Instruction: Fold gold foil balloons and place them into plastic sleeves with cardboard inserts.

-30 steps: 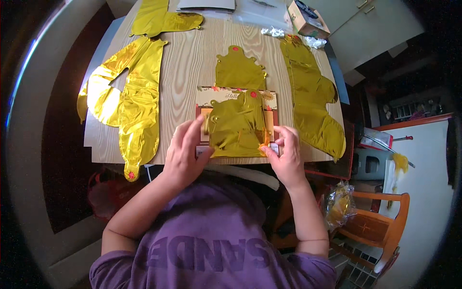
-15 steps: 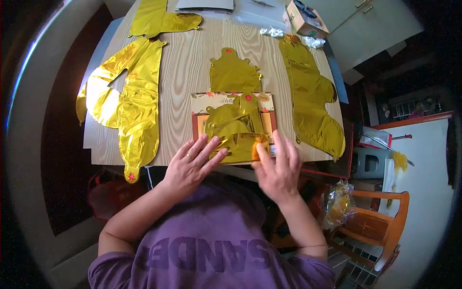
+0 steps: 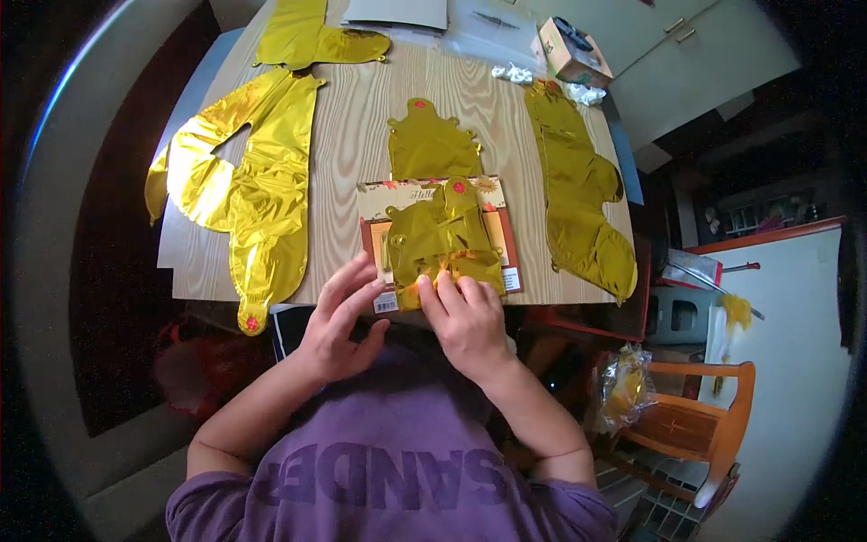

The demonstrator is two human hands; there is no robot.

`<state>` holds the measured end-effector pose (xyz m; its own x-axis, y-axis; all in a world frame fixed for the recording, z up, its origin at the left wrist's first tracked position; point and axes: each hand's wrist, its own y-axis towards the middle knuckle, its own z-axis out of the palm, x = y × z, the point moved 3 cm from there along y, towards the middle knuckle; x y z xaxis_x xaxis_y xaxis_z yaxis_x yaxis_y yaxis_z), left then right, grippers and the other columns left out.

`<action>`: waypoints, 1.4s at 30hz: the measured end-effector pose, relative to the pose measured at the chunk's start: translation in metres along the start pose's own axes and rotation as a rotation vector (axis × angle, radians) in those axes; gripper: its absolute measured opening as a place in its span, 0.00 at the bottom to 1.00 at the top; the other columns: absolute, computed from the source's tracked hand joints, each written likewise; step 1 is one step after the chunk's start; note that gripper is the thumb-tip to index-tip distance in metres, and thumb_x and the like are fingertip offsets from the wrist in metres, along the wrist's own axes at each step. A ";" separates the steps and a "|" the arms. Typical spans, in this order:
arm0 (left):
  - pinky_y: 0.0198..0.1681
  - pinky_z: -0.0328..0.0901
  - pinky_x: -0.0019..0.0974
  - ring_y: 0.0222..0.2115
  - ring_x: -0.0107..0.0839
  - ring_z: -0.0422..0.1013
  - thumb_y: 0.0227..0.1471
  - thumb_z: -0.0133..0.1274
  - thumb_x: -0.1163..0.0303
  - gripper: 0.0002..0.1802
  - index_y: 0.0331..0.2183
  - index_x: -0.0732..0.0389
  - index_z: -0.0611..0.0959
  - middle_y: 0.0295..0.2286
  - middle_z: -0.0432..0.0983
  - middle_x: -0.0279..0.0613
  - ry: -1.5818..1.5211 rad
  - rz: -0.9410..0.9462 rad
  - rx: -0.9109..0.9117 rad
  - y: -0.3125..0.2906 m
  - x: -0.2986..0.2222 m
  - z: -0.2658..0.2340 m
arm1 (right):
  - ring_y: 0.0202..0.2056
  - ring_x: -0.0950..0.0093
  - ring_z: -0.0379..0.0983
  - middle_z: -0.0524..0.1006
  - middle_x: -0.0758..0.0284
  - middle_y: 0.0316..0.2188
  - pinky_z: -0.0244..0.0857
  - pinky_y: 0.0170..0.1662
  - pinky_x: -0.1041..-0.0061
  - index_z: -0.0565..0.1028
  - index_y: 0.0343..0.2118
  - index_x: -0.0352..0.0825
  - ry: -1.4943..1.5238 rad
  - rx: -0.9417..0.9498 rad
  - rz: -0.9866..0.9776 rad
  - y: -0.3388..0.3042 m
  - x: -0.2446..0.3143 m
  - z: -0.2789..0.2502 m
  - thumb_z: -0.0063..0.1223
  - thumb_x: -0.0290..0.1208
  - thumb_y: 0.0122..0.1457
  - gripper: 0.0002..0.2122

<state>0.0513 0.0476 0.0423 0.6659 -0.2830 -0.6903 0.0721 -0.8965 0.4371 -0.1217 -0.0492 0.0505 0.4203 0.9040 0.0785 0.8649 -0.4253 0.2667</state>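
Note:
A folded gold foil balloon [image 3: 437, 223] with a red spot at its tip lies on a printed card [image 3: 375, 210] at the table's front edge. My right hand [image 3: 470, 323] has its fingers bent and bunched on the balloon's lower folded part, gripping the foil there. Beside the card's lower left corner, my left hand [image 3: 336, 321] hovers with its fingers apart and nothing in them. Just behind the card lies another flat gold foil piece [image 3: 435, 149], also red-spotted; its near part runs out of sight at the card.
Flat gold foil balloons lie at the left [image 3: 271, 194], the far left [image 3: 302, 41] and the right [image 3: 578, 181]. At the back are clear plastic [image 3: 492, 32], a cardboard box [image 3: 578, 63] and white crumpled bits [image 3: 512, 74]. A wooden chair [image 3: 700, 425] stands at right.
My left hand has lifted off the balloon and drawn back to the left. My right hand has moved left along the fold, its fingers now bunched on the foil. The view has shifted slightly.

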 end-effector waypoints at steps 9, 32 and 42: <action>0.48 0.72 0.43 0.49 0.44 0.75 0.44 0.57 0.76 0.20 0.43 0.64 0.81 0.44 0.78 0.45 0.280 0.202 0.156 0.004 -0.019 -0.033 | 0.36 0.66 0.70 0.74 0.63 0.37 0.65 0.44 0.66 0.76 0.43 0.33 0.075 -0.042 0.000 0.017 0.021 -0.024 0.54 0.32 0.55 0.14; 0.60 0.62 0.40 0.58 0.36 0.63 0.47 0.61 0.83 0.52 0.65 0.64 0.49 0.57 0.62 0.51 -0.807 -0.622 -0.175 0.056 0.013 0.024 | 0.49 0.71 0.73 0.75 0.66 0.50 0.69 0.52 0.63 0.71 0.54 0.38 2.028 -0.703 1.278 -0.015 -0.011 0.011 0.51 0.43 0.66 0.18; 0.65 0.55 0.44 0.63 0.51 0.55 0.44 0.62 0.80 0.54 0.67 0.63 0.49 0.62 0.56 0.59 -0.265 -0.315 -0.120 0.090 0.005 -0.031 | 0.23 0.78 0.72 0.78 0.70 0.33 0.70 0.27 0.77 0.76 0.42 0.36 1.841 -0.619 1.100 0.001 -0.033 0.002 0.58 0.30 0.61 0.08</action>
<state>0.0842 -0.0241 0.0959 0.3844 -0.0934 -0.9184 0.3379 -0.9116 0.2342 -0.1341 -0.0795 0.0461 -0.4282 -0.4128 0.8039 0.2201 -0.9104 -0.3502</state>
